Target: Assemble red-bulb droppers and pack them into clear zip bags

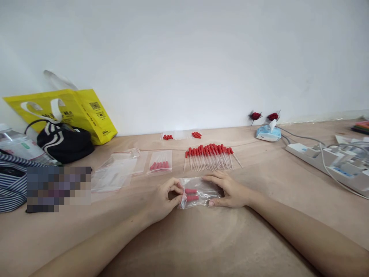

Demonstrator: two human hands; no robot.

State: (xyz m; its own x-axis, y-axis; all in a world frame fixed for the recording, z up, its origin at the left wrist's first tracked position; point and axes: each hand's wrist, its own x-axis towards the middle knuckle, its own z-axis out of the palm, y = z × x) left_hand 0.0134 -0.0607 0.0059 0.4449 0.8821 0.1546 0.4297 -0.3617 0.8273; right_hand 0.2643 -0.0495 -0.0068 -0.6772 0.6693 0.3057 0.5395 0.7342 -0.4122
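Note:
A clear zip-lock bag (206,190) lies on the table in front of me, with a couple of red rubber dropper bulbs (191,198) showing inside near its left end. My left hand (167,196) pinches that left edge, along the red-lined seal. Over the other end rests my right hand (227,190), its thumb and fingers spread apart and touching the plastic. Just beyond, a row of thin clear droppers with red bulbs (210,150) is laid side by side. Left of them is another zip-lock bag (165,157) holding several red bulbs.
Flat empty-looking bags (112,173) lie to the left. Two small bunches of red pieces (167,137) sit by the wall. A yellow bag (95,115), black pouch (65,142) and bottle stand far left; a tissue pack (268,133) and power strip (331,163) are right.

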